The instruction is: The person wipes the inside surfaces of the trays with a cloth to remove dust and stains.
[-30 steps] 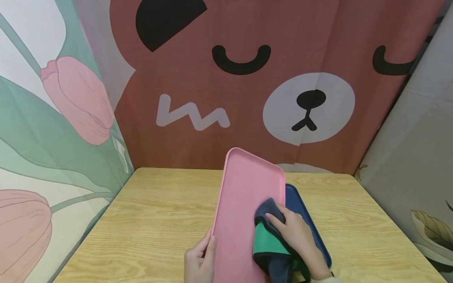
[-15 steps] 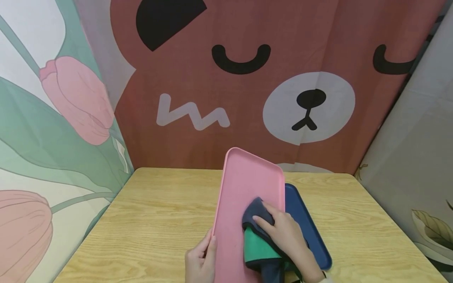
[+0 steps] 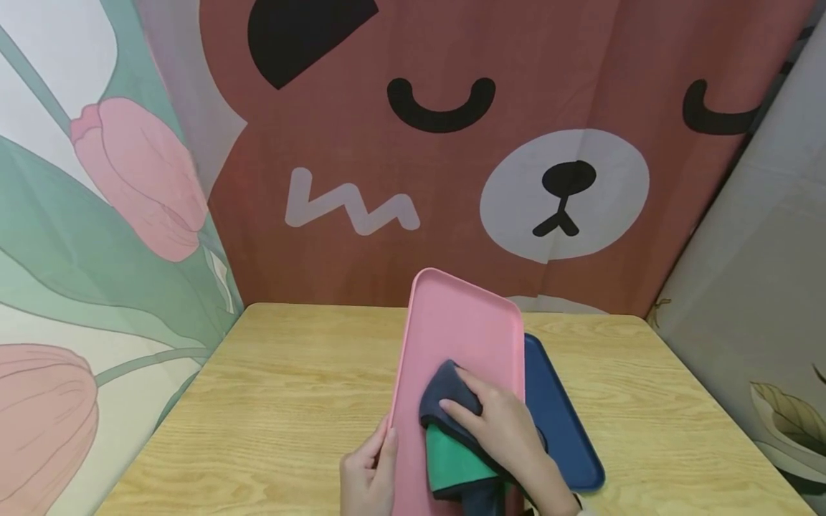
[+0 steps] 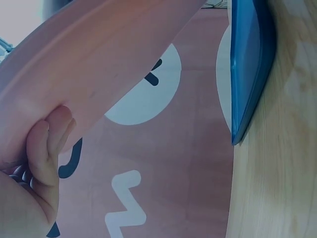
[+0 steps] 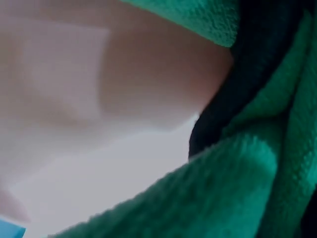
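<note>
A pink rectangular tray [image 3: 461, 330] with a low rim is held tilted up above the table. My left hand [image 3: 369, 469] grips its left edge, thumb on the near side; in the left wrist view the fingers [image 4: 42, 144] lie against the tray's other face. Against the tray's inner surface my right hand [image 3: 506, 430] presses a cloth [image 3: 459, 459], dark grey on one side and green on the other, with a black border. Thumb and fingers hold the cloth bunched. Close up, the right wrist view has the fuzzy green cloth [image 5: 218, 193] filling its right side.
Behind the pink tray, to the right, a dark blue tray [image 3: 561, 416] lies on the wooden table [image 3: 290, 387]. A brown curtain with a bear face [image 3: 348, 272] hangs behind the table. Floral fabric [image 3: 148, 301] hangs on the left, pale fabric [image 3: 761, 287] on the right.
My right hand has slid the cloth leftward across the pink tray, from near its right rim towards the left. The left hand and the tray have hardly moved.
</note>
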`<state>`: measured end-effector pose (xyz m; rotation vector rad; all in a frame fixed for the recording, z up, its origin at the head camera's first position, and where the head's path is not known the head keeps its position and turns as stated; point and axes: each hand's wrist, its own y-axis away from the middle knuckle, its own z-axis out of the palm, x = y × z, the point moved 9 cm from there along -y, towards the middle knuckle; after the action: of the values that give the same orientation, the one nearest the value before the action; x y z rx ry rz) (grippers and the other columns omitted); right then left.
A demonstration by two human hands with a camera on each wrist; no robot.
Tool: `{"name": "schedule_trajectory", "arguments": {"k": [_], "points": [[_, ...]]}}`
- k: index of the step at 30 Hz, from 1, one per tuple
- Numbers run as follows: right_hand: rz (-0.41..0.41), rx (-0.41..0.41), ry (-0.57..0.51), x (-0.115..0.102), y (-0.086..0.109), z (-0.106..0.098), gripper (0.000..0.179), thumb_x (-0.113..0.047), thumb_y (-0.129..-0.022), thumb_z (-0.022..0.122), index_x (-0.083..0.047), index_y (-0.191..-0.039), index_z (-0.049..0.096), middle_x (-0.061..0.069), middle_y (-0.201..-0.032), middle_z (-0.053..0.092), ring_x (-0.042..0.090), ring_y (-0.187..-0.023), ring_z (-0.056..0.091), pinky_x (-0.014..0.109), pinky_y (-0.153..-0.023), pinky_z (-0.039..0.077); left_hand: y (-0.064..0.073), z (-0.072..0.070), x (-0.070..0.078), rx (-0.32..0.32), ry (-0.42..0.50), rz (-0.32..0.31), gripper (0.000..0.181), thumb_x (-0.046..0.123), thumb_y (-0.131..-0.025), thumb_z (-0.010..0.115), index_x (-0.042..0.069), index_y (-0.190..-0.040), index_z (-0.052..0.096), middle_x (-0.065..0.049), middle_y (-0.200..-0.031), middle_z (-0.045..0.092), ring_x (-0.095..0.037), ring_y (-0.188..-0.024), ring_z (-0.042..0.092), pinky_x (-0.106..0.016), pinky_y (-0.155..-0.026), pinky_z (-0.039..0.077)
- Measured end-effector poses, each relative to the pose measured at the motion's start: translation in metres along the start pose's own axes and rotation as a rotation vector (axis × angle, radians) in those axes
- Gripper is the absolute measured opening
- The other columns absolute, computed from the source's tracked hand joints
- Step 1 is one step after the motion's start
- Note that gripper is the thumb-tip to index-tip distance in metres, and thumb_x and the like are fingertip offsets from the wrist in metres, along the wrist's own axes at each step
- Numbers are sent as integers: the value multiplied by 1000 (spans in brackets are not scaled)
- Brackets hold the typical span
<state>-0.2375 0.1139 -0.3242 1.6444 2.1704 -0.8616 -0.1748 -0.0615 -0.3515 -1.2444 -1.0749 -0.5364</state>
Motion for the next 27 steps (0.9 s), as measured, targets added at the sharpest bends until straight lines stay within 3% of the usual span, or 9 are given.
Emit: {"name": "schedule_trajectory", "arguments": {"k": [6,14,21,27], "points": [[-40,-5,0,-11,1,1,60,-54,-78,58,-13,-122,57,5,-118,57,24,-106,53,44,-82,45,-1,3,-4,-23,16,-63,24,1,-90,51,-14,-107,57,-26,-96,60,-10,-81,59,-19,-59,49],[-117,-10,8,-28,4,4,59,-55,-79,56,-12,-120,58,5,-115,59,21,-102,56,40,-79,47,0,3,1,-9,-17,5,22,-2,-88,52,-15,-104,58,-26,-96,60,-9,-85,58,-16,-62,48],[-213,1,49,-43,8,6,56,-53,-79,57,-11,-117,60,6,-109,62,19,-96,59,38,-75,49,0,5,-6,-17,-18,-71,24,3,-89,53,-13,-106,59,-23,-99,60,-7,-91,56,-12,-69,45],[-273,7,75,-48,10,7,53,-48,-80,60,-10,-117,60,6,-101,65,17,-87,61,34,-69,50,0,5,-5,-16,-12,-59,23,1,-88,53,-13,-104,59,-24,-98,60,-8,-89,57,-14,-68,46]]}}
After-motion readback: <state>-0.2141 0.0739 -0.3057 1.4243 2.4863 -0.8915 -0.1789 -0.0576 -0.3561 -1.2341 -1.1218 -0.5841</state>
